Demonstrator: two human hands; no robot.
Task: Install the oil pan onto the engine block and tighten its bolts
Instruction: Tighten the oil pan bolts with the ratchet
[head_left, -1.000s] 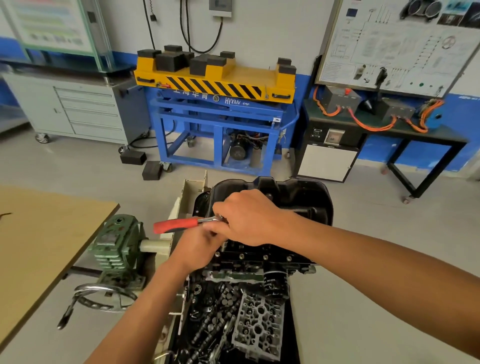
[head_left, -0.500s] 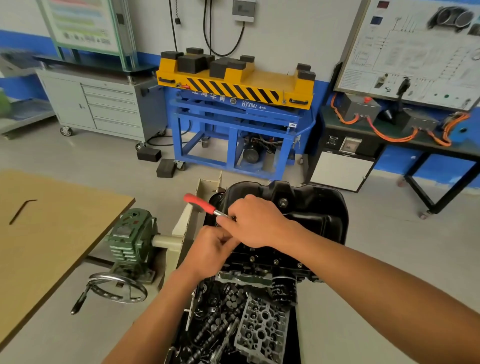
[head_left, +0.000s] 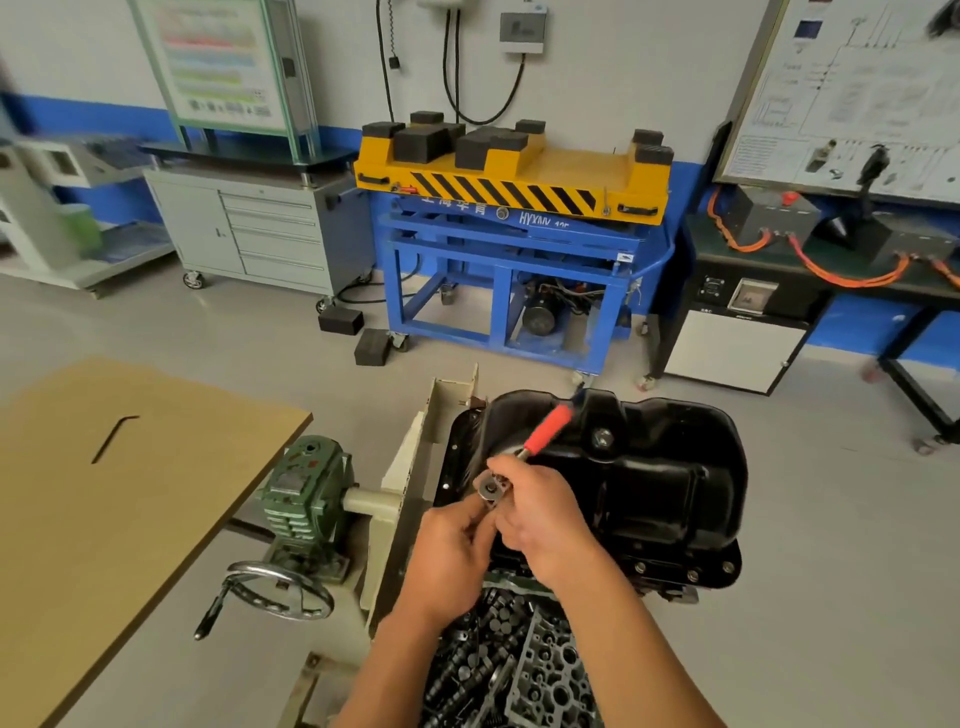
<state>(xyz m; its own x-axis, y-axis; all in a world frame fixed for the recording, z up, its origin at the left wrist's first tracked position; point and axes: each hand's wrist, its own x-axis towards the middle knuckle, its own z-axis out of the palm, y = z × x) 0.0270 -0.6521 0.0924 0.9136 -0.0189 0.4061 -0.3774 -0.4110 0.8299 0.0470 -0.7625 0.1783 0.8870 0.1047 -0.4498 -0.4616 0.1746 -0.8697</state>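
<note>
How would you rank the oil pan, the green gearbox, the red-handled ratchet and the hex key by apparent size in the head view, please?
1. oil pan
2. green gearbox
3. red-handled ratchet, partly covered by the right hand
4. hex key, roughly as long as the ratchet's red grip but much thinner

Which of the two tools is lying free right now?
The bent black key on the wooden table at left; the red-handled ratchet is gripped by the right hand over the oil pan.
</note>
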